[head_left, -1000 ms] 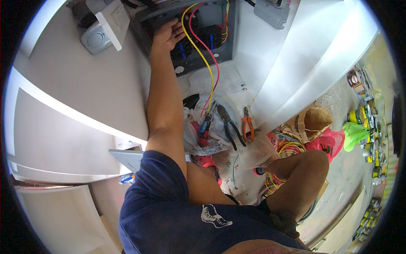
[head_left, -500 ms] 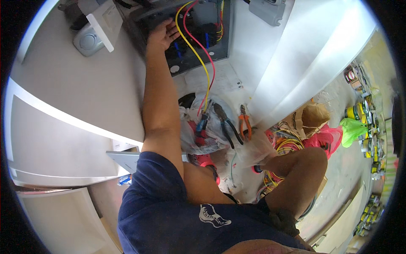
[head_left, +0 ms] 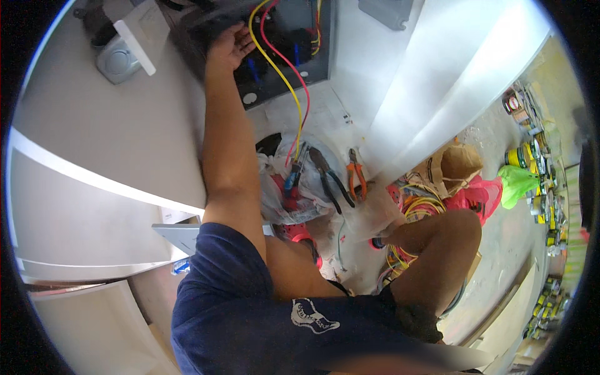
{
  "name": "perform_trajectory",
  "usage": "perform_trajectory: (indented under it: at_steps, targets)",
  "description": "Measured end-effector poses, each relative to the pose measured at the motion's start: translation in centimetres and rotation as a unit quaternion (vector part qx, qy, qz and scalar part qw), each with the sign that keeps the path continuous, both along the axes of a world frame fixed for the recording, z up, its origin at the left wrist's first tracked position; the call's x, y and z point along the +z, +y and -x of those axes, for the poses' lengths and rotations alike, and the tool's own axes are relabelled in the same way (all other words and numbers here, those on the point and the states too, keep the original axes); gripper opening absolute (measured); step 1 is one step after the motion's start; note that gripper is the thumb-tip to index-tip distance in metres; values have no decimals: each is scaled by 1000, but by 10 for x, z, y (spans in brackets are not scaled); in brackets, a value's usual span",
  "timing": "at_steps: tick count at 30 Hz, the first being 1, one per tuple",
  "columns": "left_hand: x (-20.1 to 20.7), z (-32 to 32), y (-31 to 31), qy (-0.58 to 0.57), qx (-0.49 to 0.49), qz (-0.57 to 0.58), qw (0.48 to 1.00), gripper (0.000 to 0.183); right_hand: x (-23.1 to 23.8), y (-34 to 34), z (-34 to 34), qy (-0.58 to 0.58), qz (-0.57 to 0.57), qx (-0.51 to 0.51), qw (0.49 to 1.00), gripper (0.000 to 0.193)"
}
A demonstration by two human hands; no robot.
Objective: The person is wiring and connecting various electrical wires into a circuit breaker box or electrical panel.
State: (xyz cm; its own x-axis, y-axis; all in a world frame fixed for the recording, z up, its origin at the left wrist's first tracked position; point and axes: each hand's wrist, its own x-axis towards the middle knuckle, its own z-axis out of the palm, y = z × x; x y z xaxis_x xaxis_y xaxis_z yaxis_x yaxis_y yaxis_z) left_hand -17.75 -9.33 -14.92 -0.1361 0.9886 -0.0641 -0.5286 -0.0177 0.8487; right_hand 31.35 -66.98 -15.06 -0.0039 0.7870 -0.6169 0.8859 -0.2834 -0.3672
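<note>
My left arm reaches up into a dark grey electrical enclosure [head_left: 275, 94]. There my left hand [head_left: 230, 47] is open, its fingers apart at the shadowed left side of the interior; whether they touch anything is hard to make out. Just right of the fingers, a yellow wire [head_left: 281, 72] and a red wire [head_left: 294, 61] hang out of the enclosure toward the floor. Blue parts [head_left: 253, 70] show inside it. At the lower edge my right forearm [head_left: 375, 364] is a blurred band with a pale smeared end; the hand's fingers cannot be made out.
Dark-handled pliers [head_left: 328, 175] and orange-handled pliers [head_left: 355, 175] lie below the enclosure, by a clear plastic bag [head_left: 312, 203]. Coiled wires [head_left: 422, 206], a brown paper bag [head_left: 459, 165] and a green bag [head_left: 517, 184] sit rightward. A white cabinet panel [head_left: 119, 156] stands left.
The whole view has shifted, so the scene sits slightly farther left and up. My left hand stays inside the enclosure. My right forearm has moved and is now smeared.
</note>
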Motion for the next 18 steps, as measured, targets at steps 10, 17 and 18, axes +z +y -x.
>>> perform_trajectory:
  at_steps: [10,17,18]
  targets:
    - [23,-8,-18,35,22,19,999,18,9,-1,9,39,-33,-33,998,32]
    - [21,-8,-20,46,-8,2,999,21,5,0,6,20,-62,-33,997,31]
    - [21,-7,-19,46,4,13,999,21,7,0,6,32,-43,-22,998,31]
